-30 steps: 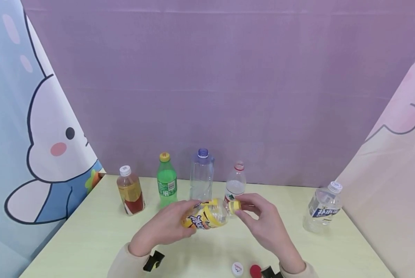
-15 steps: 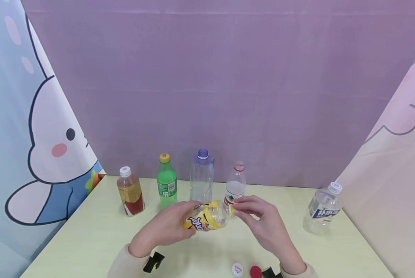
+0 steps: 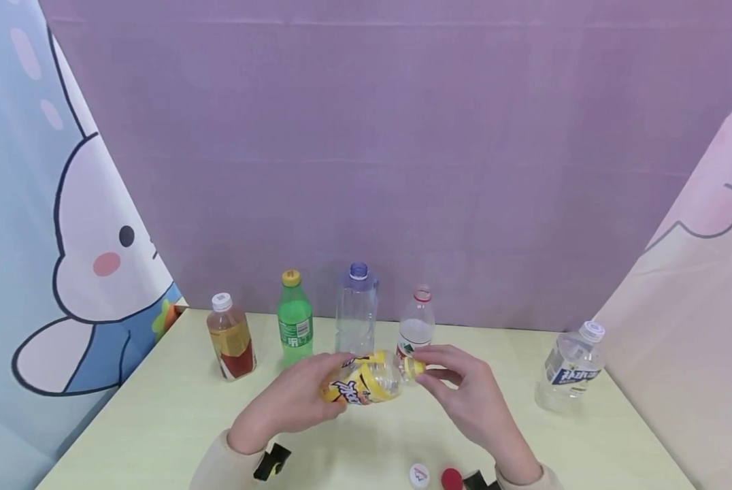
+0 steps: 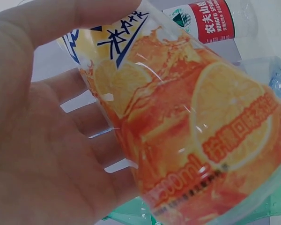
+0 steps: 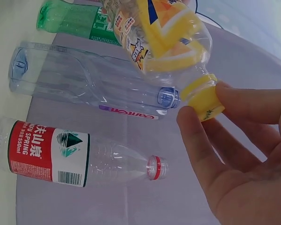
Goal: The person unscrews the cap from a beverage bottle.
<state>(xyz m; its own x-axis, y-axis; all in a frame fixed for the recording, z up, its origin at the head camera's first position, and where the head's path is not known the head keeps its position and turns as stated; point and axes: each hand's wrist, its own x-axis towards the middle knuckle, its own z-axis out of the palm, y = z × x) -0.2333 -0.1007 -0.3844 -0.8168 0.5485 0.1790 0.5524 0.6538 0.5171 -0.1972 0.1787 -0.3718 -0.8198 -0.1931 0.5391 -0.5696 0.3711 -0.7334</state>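
My left hand (image 3: 301, 395) grips the body of a clear plastic bottle (image 3: 366, 382) with a yellow label, tilted on its side with its neck to the right. In the left wrist view its orange citrus label (image 4: 178, 117) faces the camera, thumb on one side and fingers on the other. My right hand (image 3: 460, 388) pinches the yellow cap (image 5: 203, 97) at the bottle's mouth between thumb and fingertips. Just behind the neck stands an uncapped bottle with a red label (image 5: 49, 152). The held bottle is above the table (image 3: 145, 422).
An amber drink bottle (image 3: 231, 337), a green bottle (image 3: 295, 320) and an uncapped bluish bottle (image 3: 356, 313) stand along the back. A white-capped clear bottle (image 3: 569, 367) stands at the right. A white cap (image 3: 419, 475) and a red cap (image 3: 452, 479) lie near the front.
The right hand's fingers shift slightly around the yellow cap, which shows less half a second ago and more now. The left hand and bottle stay almost in place.
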